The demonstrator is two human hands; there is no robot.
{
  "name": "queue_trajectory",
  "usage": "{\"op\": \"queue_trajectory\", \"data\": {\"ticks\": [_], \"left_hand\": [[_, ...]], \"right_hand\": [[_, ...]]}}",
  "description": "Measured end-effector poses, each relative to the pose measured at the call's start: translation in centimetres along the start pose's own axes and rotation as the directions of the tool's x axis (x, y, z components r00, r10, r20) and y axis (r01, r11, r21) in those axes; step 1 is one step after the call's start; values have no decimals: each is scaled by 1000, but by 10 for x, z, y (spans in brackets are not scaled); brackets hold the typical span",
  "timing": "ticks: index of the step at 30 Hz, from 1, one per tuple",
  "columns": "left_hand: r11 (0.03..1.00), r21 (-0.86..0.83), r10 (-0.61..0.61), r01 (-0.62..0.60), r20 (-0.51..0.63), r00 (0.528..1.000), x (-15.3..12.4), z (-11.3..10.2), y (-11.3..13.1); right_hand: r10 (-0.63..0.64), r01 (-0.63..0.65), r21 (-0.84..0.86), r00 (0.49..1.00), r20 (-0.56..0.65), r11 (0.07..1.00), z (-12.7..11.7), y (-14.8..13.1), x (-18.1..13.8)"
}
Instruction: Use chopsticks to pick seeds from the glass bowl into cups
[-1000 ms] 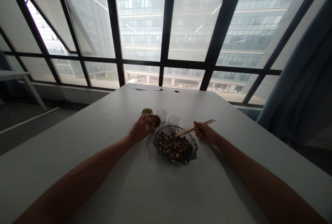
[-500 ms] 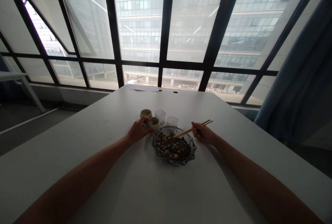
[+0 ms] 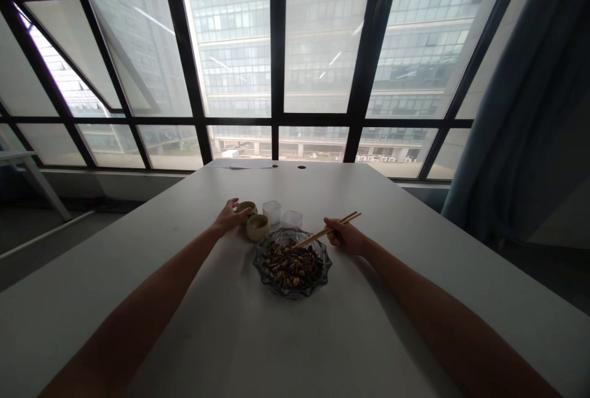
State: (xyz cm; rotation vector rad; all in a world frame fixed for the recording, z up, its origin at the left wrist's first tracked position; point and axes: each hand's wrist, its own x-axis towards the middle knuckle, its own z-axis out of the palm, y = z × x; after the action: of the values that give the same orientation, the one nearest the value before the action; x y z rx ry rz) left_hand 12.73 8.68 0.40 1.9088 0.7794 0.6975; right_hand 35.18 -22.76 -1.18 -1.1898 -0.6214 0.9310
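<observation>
My left hand point(image 3: 229, 217) is at the farther small beige cup point(image 3: 247, 206), with its fingers and thumb around the cup's left side. A second small cup point(image 3: 257, 228) stands just nearer, apart from the fingers. My right hand point(image 3: 343, 236) is closed around a pair of wooden chopsticks point(image 3: 318, 235), whose tips reach over the contents of a scalloped glass bowl point(image 3: 259, 270). In the bowl lies a heap of brown and dark dried pieces point(image 3: 292, 266), long and round ones mixed; their exact kinds are too small to tell.
Two clear plastic cups point(image 3: 271, 210) stand behind the bowl. The white table point(image 3: 295, 349) stretches toward the windows, with papers point(image 3: 242, 164) and two round holes at its far end. A blue curtain point(image 3: 498, 103) hangs on the right, and another table point(image 3: 41, 183) stands left.
My left hand has moved from the nearer cup to the farther one. The chopsticks stay over the bowl in my right hand. The whole view has shifted slightly.
</observation>
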Motion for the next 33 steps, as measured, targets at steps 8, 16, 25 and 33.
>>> {"op": "queue_trajectory", "data": {"ticks": [8, 16, 25, 33], "left_hand": [[964, 134, 216, -230, 111, 970, 17, -7, -2], [864, 198, 448, -464, 123, 886, 9, -4, -8], [930, 247, 282, -273, 0, 959, 11, -2, -6], [958, 225, 153, -176, 115, 981, 29, -7, 5]], "right_hand": [[-4, 4, -9, 1000, 21, 1000, -1, 1, 1], [-16, 16, -5, 999, 29, 1000, 0, 1, 1], [-23, 23, -4, 1000, 17, 1000, 2, 0, 0], [-28, 28, -18, 999, 34, 999, 2, 0, 0]]}}
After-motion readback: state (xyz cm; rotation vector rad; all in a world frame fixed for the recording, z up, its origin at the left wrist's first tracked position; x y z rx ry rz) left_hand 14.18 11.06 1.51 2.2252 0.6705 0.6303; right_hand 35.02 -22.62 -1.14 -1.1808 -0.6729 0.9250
